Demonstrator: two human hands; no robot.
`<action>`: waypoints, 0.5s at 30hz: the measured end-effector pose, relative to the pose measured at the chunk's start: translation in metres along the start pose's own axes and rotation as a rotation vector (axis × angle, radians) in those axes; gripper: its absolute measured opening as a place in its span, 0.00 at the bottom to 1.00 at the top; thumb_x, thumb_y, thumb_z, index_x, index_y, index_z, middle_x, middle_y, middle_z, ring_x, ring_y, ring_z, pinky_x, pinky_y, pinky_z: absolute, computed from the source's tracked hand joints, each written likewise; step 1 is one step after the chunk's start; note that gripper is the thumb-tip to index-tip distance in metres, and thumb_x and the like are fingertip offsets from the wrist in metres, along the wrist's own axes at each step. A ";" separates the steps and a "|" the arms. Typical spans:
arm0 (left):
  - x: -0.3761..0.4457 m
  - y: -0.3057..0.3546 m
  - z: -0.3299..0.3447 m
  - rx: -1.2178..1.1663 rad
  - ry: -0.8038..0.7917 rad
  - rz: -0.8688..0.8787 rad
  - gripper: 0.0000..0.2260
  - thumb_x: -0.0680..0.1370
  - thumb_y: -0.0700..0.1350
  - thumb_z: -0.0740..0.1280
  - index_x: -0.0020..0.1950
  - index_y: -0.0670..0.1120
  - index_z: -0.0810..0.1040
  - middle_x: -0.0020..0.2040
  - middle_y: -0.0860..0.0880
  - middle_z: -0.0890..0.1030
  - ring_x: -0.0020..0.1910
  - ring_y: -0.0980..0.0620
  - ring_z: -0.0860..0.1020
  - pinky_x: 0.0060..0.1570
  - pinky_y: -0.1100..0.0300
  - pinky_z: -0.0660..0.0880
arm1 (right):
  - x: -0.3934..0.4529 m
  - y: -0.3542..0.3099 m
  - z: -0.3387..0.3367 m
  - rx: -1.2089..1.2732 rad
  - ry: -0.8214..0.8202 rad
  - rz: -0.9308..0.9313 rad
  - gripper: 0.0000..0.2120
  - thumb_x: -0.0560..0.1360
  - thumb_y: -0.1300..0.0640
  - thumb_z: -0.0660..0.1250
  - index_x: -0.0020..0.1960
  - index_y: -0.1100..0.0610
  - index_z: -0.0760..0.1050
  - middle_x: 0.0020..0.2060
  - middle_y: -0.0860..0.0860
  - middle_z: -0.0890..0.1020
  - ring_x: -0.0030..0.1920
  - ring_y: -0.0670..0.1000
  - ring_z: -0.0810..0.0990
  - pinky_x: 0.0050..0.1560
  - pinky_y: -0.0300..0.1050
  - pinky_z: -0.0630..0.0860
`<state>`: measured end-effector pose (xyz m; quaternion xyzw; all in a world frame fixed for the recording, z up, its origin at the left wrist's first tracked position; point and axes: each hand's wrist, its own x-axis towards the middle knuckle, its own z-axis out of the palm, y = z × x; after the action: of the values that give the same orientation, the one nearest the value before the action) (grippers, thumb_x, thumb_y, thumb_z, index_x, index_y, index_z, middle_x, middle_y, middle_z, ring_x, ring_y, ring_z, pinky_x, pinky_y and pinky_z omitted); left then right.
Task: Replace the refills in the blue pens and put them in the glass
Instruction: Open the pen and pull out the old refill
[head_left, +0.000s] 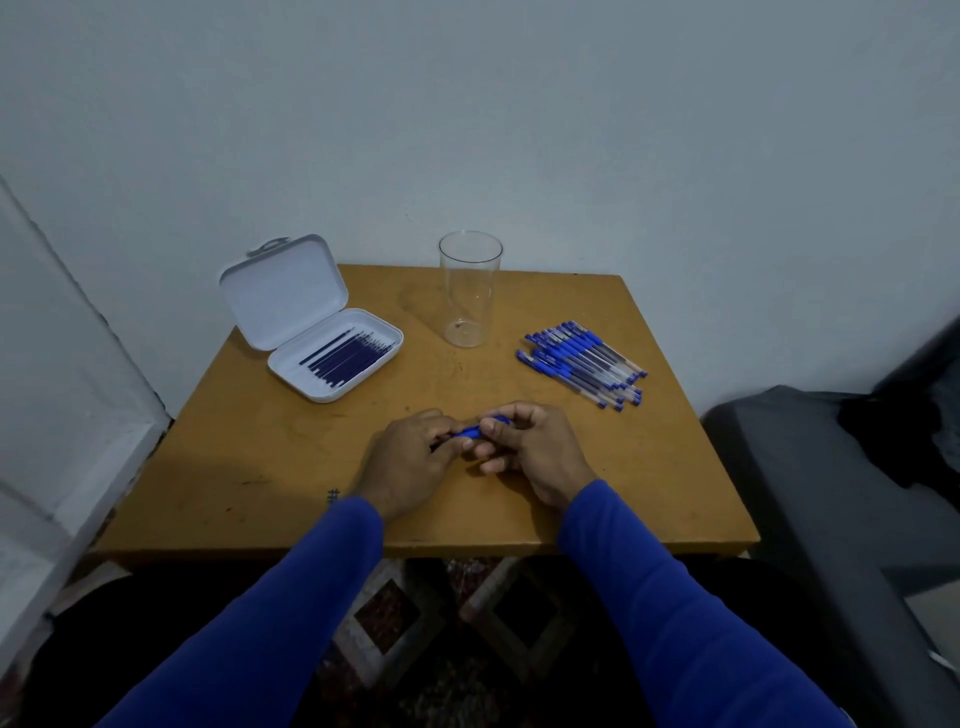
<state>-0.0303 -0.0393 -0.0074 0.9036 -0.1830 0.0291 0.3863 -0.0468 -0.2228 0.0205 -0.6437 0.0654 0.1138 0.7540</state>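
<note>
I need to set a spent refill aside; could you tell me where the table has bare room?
Bare wood lies between the refill case and the left hand, and right of the right hand, below the pen pile. Around the glass is tighter.

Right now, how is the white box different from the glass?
The white box lies low and flat with its lid tipped open, while the glass stands tall and upright. The box is white and you cannot see through it; the glass is clear. The box holds a row of dark blue refills; the glass holds no pens yet. Both sit on the wooden table, toward its far side.
</note>
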 end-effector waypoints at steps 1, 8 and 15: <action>0.000 0.000 0.000 0.002 -0.005 -0.003 0.07 0.81 0.49 0.68 0.55 0.50 0.84 0.45 0.56 0.79 0.44 0.57 0.77 0.49 0.51 0.78 | 0.001 0.001 -0.001 -0.006 -0.003 0.001 0.05 0.79 0.65 0.69 0.54 0.65 0.79 0.40 0.62 0.85 0.36 0.54 0.83 0.34 0.42 0.82; 0.001 -0.004 0.001 0.015 -0.023 0.010 0.08 0.81 0.49 0.67 0.56 0.51 0.84 0.45 0.56 0.79 0.44 0.56 0.78 0.50 0.49 0.78 | -0.001 0.001 -0.003 -0.004 -0.034 0.004 0.07 0.81 0.66 0.65 0.57 0.68 0.76 0.41 0.64 0.85 0.38 0.55 0.85 0.35 0.42 0.83; 0.002 -0.003 0.001 0.027 -0.037 0.018 0.08 0.81 0.49 0.67 0.57 0.53 0.84 0.44 0.59 0.78 0.43 0.59 0.77 0.48 0.51 0.78 | 0.000 0.004 -0.004 0.005 -0.065 -0.002 0.11 0.82 0.66 0.63 0.61 0.72 0.73 0.44 0.67 0.84 0.39 0.56 0.86 0.35 0.43 0.83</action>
<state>-0.0276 -0.0383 -0.0101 0.9075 -0.1979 0.0184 0.3701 -0.0477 -0.2262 0.0156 -0.6380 0.0405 0.1335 0.7573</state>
